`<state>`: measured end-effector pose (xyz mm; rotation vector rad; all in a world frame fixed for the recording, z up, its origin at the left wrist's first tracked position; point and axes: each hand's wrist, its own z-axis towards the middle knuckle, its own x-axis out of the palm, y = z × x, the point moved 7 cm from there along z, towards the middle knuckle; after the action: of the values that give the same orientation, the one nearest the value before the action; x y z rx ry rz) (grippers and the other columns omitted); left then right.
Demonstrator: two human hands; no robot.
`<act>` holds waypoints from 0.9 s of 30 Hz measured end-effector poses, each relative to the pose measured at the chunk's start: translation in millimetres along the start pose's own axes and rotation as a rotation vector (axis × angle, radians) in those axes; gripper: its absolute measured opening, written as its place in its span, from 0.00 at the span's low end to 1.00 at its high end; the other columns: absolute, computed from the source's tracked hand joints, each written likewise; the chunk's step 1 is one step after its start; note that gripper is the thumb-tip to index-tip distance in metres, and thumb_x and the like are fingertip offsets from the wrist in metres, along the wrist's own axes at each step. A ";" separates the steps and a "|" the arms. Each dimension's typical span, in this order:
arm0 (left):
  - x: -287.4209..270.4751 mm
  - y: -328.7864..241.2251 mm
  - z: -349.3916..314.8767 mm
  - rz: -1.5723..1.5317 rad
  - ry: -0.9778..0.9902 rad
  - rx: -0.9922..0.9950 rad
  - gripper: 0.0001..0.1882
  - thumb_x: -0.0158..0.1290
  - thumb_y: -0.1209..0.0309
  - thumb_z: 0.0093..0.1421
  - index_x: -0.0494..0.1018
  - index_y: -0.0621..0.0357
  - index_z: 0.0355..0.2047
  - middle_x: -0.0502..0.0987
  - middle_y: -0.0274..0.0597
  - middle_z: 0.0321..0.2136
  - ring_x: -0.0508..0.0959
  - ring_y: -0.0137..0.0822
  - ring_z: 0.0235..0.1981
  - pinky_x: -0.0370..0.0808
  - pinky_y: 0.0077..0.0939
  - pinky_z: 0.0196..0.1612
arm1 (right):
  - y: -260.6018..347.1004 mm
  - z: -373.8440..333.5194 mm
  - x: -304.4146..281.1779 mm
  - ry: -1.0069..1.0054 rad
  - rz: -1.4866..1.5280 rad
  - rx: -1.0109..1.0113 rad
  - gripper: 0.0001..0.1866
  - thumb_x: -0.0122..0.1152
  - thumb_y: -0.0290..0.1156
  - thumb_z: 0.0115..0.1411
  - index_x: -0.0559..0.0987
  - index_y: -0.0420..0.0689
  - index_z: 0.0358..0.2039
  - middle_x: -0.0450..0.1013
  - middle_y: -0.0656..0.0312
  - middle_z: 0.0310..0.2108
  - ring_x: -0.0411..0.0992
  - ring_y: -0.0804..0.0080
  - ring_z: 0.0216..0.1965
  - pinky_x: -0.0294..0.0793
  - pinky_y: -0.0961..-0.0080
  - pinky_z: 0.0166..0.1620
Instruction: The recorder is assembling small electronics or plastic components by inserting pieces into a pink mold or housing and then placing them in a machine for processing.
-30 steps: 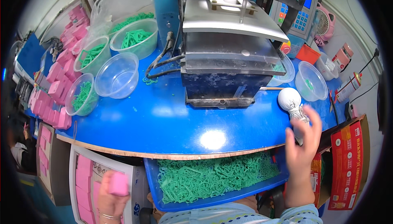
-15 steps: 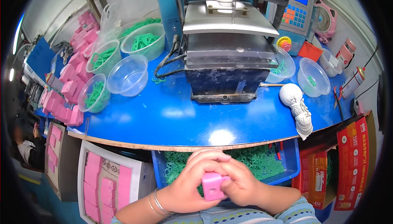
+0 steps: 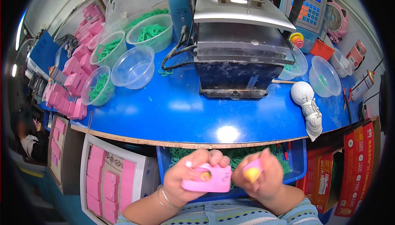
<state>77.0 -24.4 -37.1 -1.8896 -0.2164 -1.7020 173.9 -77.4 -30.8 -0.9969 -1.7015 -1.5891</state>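
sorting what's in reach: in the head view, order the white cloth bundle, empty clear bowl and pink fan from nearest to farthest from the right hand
From the right hand:
1. White cloth bundle, table's right edge.
2. Empty clear bowl, left of the press.
3. Pink fan, far right corner.

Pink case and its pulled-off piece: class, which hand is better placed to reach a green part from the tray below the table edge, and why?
Probably the right hand: it pinches only a small pink-and-yellow piece directly over the tray of green parts. The left hand is wrapped around the pink case.

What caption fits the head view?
Left hand holds pink case; right hand holds its pink-yellow piece below blue table.
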 end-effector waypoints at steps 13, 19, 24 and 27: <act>-0.5 -23.7 -38.9 0.835 -0.288 0.215 0.22 0.59 0.80 0.46 0.62 0.58 0.39 0.68 0.53 0.45 0.72 0.42 0.45 0.73 0.33 0.44 | 84.2 12.3 10.7 -0.298 -1.875 -0.835 0.12 0.58 0.34 0.52 0.70 0.38 0.28 0.67 0.53 0.28 0.66 0.67 0.24 0.65 0.75 0.28; 53.0 -26.0 -36.0 1.934 0.105 0.881 0.31 0.69 0.69 0.34 0.62 0.55 0.35 0.68 0.46 0.39 0.71 0.41 0.41 0.71 0.33 0.41 | -5.0 3.4 17.5 0.265 -0.610 -0.173 0.18 0.59 0.37 0.55 0.62 0.40 0.36 0.66 0.59 0.31 0.67 0.78 0.28 0.68 0.80 0.31; 47.3 -25.3 -23.4 1.830 -0.045 0.637 0.34 0.69 0.66 0.34 0.63 0.58 0.41 0.66 0.48 0.44 0.68 0.47 0.48 0.67 0.36 0.49 | -23.3 -7.0 29.8 0.310 -0.475 0.085 0.14 0.54 0.33 0.58 0.60 0.42 0.36 0.67 0.59 0.30 0.68 0.81 0.25 0.68 0.79 0.31; 38.1 -20.3 -20.3 1.190 0.182 0.510 0.36 0.67 0.60 0.38 0.60 0.59 0.43 0.64 0.48 0.46 0.65 0.47 0.51 0.63 0.40 0.54 | -17.9 -6.6 28.9 0.308 -0.794 -0.188 0.11 0.46 0.35 0.61 0.64 0.40 0.34 0.67 0.58 0.27 0.69 0.73 0.23 0.68 0.77 0.32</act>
<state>56.4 -28.0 5.8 -1.0553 0.4373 -0.8417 142.9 -80.5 -15.7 -0.0936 -1.8477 -2.2785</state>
